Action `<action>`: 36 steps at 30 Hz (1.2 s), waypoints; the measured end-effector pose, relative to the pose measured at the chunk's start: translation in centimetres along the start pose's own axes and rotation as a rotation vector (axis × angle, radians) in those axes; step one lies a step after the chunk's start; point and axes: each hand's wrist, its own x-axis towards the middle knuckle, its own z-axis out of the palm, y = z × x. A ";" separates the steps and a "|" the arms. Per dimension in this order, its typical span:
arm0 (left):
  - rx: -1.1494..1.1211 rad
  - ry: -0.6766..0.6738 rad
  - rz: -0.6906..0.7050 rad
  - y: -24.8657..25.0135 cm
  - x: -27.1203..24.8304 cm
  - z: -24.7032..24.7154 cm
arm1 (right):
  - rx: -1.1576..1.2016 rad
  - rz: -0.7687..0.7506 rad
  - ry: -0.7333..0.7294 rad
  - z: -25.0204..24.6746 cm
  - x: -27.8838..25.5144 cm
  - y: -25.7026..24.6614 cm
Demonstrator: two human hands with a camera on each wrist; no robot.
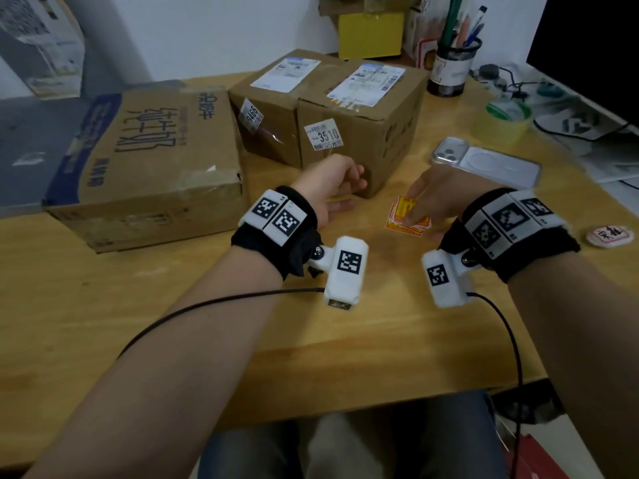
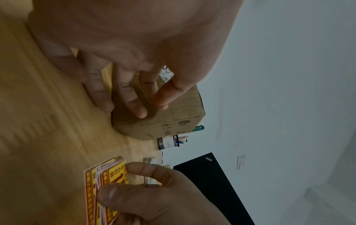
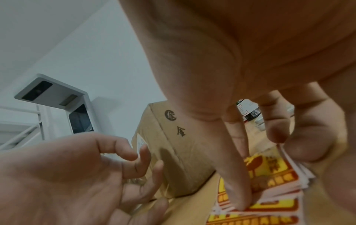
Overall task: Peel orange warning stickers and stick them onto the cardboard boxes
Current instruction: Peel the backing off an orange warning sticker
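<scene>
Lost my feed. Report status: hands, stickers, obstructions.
Right hand pinching sticker stack on desk. Left hand empty, fingers loose, near small box. No orange sticker seen on boxes. Nothing in the way.

Price sticker (image 1: 324, 135) on middle cardboard box (image 1: 363, 133): "3510". "金" printed on that box's side. Black laptop lid (image 2: 217, 179): "ThinkPad". Flat carton (image 1: 145, 160): large Chinese characters, upside down.

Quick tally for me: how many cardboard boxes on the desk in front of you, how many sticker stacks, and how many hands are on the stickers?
Cardboard boxes: 3, namely flat box, middle box, right box
Sticker stacks: 1, the orange sticker stack
Hands on the stickers: 1, the right hand; left hand holds nothing
Total: 5
</scene>
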 end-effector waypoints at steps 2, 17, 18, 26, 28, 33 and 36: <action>0.003 0.003 0.013 0.1 0.0 0.2 | -0.001 0.010 0.026 0.2 0.4 0.1; 0.050 -0.024 -0.009 0.0 0.4 -0.7 | 0.192 -0.018 0.120 -0.7 -0.2 -0.8; 0.057 -0.025 -0.004 0.0 0.5 -0.8 | 0.230 -0.028 0.133 -0.8 -0.3 -1.1; 0.128 -0.073 -0.032 -0.4 0.5 -1.8 | 0.524 -0.092 0.124 -0.6 -0.7 -2.7; 0.110 -0.061 -0.031 -0.6 0.6 -1.8 | 0.537 -0.075 0.130 -0.6 -0.7 -2.7; 0.125 -0.019 0.002 -0.7 0.9 -1.8 | 0.491 -0.061 0.155 -0.9 -0.7 -1.8; 0.162 0.006 0.031 -0.6 0.8 -1.9 | 0.463 -0.038 0.211 -1.1 -0.9 -1.0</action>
